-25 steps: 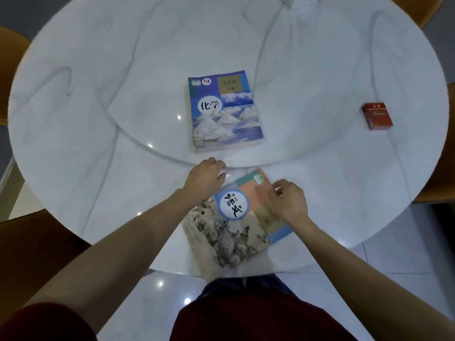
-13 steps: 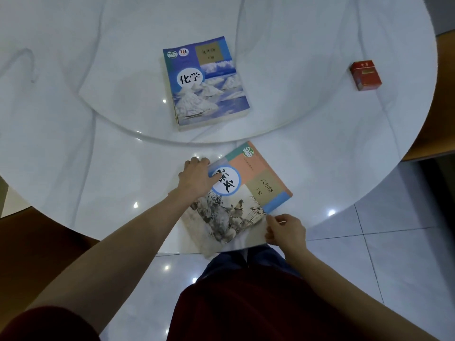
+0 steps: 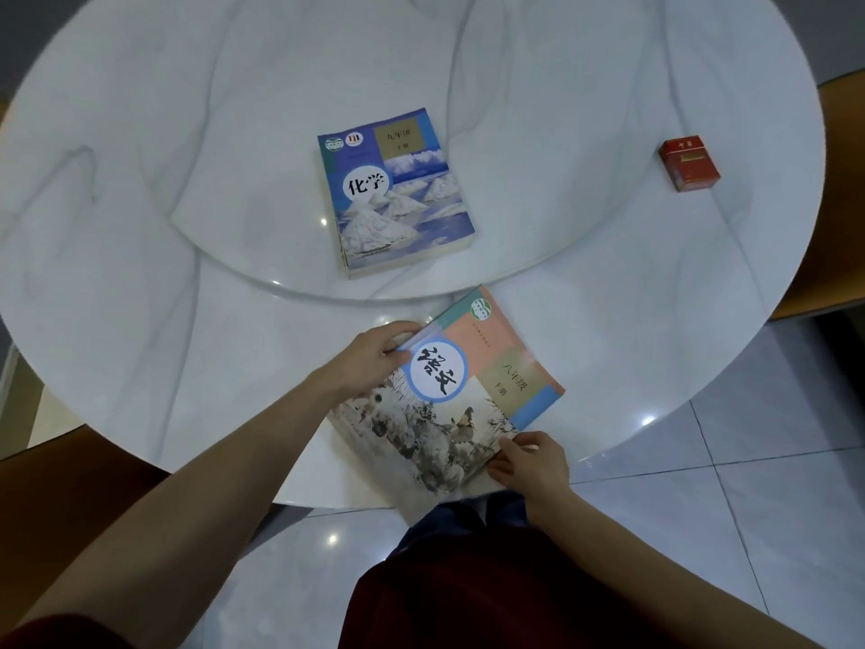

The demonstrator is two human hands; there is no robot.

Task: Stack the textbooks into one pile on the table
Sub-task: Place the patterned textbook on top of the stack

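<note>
Both hands' fingers (image 3: 395, 331) pinch opposite corners of the near textbook (image 3: 456, 391).

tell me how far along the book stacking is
Done: nothing stacked yet; the blue chemistry textbook lies alone on the raised centre disc of the table. In hand: the left hand and right hand grip opposite corners of the pink textbook, which overhangs the near table edge. Left: set it on the blue one. The red box sits apart.
</note>
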